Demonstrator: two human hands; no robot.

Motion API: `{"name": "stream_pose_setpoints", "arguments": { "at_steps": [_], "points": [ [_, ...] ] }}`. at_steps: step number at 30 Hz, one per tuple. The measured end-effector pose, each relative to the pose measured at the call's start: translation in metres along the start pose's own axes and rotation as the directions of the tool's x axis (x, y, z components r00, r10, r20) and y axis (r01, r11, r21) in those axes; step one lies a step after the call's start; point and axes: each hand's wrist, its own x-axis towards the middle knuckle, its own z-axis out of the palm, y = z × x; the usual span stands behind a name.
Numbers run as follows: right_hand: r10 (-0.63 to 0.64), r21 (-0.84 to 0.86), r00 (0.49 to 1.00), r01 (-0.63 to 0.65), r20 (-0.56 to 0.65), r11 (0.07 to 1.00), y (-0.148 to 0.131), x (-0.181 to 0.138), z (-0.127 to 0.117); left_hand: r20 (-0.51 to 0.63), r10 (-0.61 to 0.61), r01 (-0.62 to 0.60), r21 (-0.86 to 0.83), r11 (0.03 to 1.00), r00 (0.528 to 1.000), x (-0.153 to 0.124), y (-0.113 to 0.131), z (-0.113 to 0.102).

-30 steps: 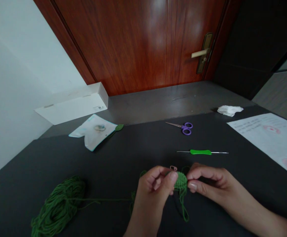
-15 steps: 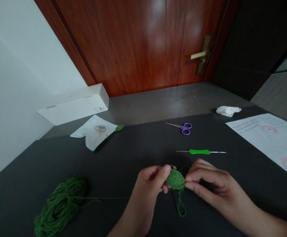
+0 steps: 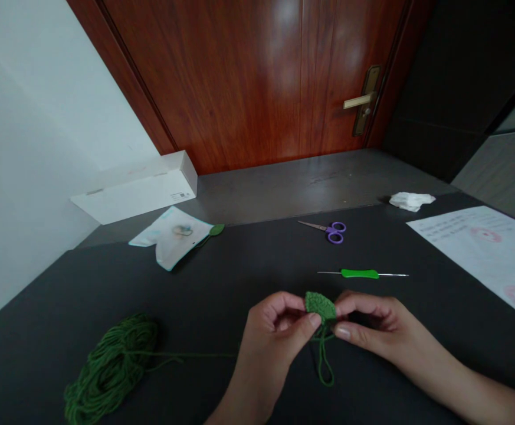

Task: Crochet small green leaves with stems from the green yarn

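Observation:
A small green crocheted leaf (image 3: 320, 305) is held just above the dark table (image 3: 222, 277). My left hand (image 3: 279, 330) pinches its left edge between thumb and fingers. My right hand (image 3: 367, 327) pinches its right edge. A loop of green yarn (image 3: 323, 366) hangs below the leaf, and a thin strand runs left to a loose skein of green yarn (image 3: 111, 369) at the near left. A green-handled crochet hook (image 3: 360, 274) lies just beyond my hands.
Purple-handled scissors (image 3: 330, 231) lie farther back. A plastic packet (image 3: 171, 236) with a small green leaf (image 3: 216, 229) beside it sits back left, a white box (image 3: 137, 188) behind it. Printed paper (image 3: 487, 251) lies at right, a crumpled tissue (image 3: 412, 200) beyond. A wooden door (image 3: 257, 77) stands behind.
The leaf has been turned and lifted slightly between my fingers, now showing its face tilted up. Both hands stayed in nearly the same place.

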Motion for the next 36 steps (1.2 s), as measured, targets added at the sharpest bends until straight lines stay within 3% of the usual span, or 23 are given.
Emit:
{"name": "stream_pose_setpoints", "arguments": {
  "at_steps": [3, 7, 10, 13, 17, 22, 26, 33, 36],
  "points": [
    [0.068, 0.033, 0.997, -0.069, 0.028, 0.997, 0.000, 0.001, 0.000, -0.006, -0.010, 0.010, 0.039, 0.999, 1.000, 0.000, -0.002, 0.002],
    [0.151, 0.093, 0.984, -0.160, 0.090, 0.983, 0.000, 0.001, 0.002, 0.003, 0.009, -0.009, -0.037, 0.999, 1.000, -0.001, 0.002, 0.005],
    [0.152, 0.074, 0.978, -0.163, 0.143, 0.984, 0.000, -0.001, 0.003, -0.011, 0.024, -0.024, -0.010, 1.000, 1.000, 0.000, 0.003, 0.006],
    [0.051, -0.130, 0.996, -0.041, 0.071, 0.991, -0.002, -0.004, 0.005, -0.043, 0.013, -0.012, 0.016, 1.000, 0.999, 0.001, -0.002, 0.007],
    [-0.163, -0.423, 0.987, 0.151, 0.009, 0.894, -0.003, -0.006, 0.007, -0.071, 0.016, -0.021, -0.070, 0.997, 0.997, 0.005, -0.013, 0.006],
    [0.032, -0.153, 0.998, -0.023, 0.055, 0.988, -0.001, -0.001, 0.007, -0.106, 0.057, -0.059, -0.014, 0.998, 0.993, 0.006, -0.010, 0.003],
    [0.074, 0.023, 0.995, -0.076, 0.061, 0.997, 0.002, 0.001, 0.004, -0.137, 0.091, -0.084, 0.055, 0.995, 0.986, 0.005, -0.005, 0.002],
    [0.147, 0.170, 0.986, -0.159, 0.082, 0.973, 0.005, 0.001, 0.006, 0.046, 0.001, 0.001, -0.044, 0.999, 0.999, 0.005, -0.007, 0.000],
    [0.191, 0.215, 0.977, -0.208, 0.097, 0.954, 0.004, 0.001, 0.007, 0.027, -0.006, 0.006, -0.020, 1.000, 1.000, 0.005, -0.007, 0.000]
  ]
}}
